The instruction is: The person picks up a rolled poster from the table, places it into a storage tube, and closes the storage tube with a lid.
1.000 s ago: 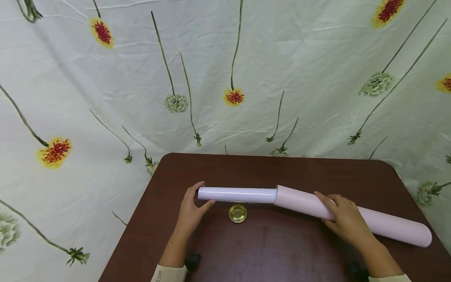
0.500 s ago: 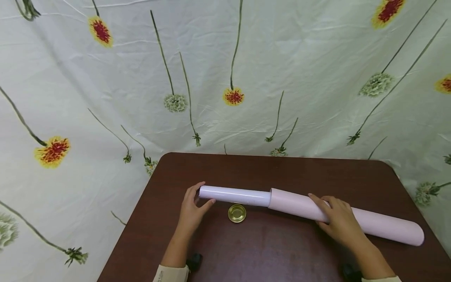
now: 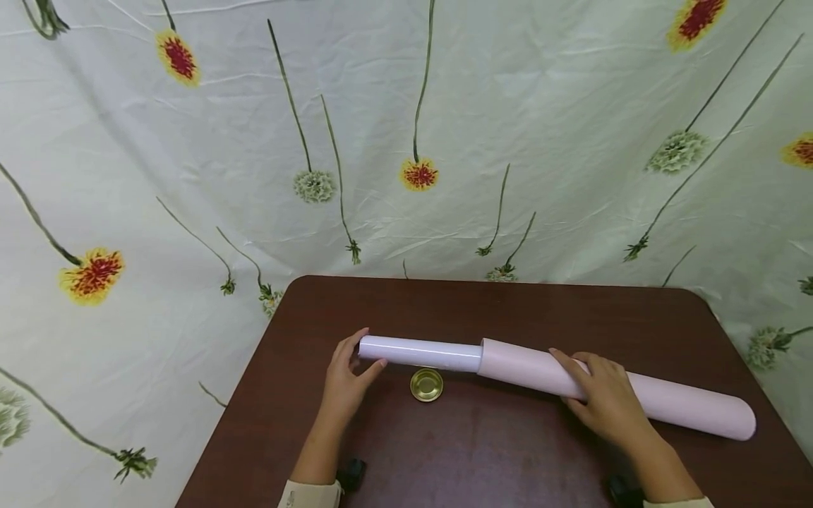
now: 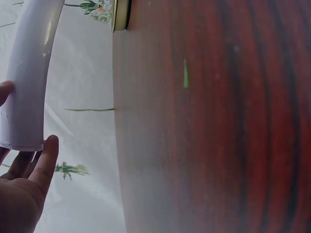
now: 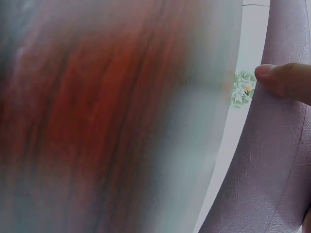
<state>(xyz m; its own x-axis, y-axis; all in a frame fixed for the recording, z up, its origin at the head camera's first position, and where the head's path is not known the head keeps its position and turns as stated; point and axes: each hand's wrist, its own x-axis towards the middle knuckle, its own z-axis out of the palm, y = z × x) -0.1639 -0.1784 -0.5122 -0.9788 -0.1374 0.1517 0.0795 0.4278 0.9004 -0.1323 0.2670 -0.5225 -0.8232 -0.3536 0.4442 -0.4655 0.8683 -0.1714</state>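
Note:
A glossy white roll (image 3: 419, 354) lies partly inside the open left end of a pale pink tube (image 3: 689, 405). My left hand (image 3: 346, 384) holds the roll's free left end, with the thumb on the near side and fingers at the far side and end. In the left wrist view, the roll (image 4: 29, 77) is held up off the tabletop. My right hand (image 3: 610, 403) grips the tube around its middle from above. In the right wrist view, a thumb lies across the pink tube (image 5: 262, 145); most other fingers are hidden.
A small round gold-coloured lid (image 3: 426, 385) sits on the dark brown table (image 3: 495, 451), just in front of the white roll. A white cloth with printed flowers (image 3: 381, 127) hangs behind the table and along its sides.
My right hand and the pink tube have moved left, covering more of the white roll. My left hand stays nearly in place at the roll's end. The lid has not moved.

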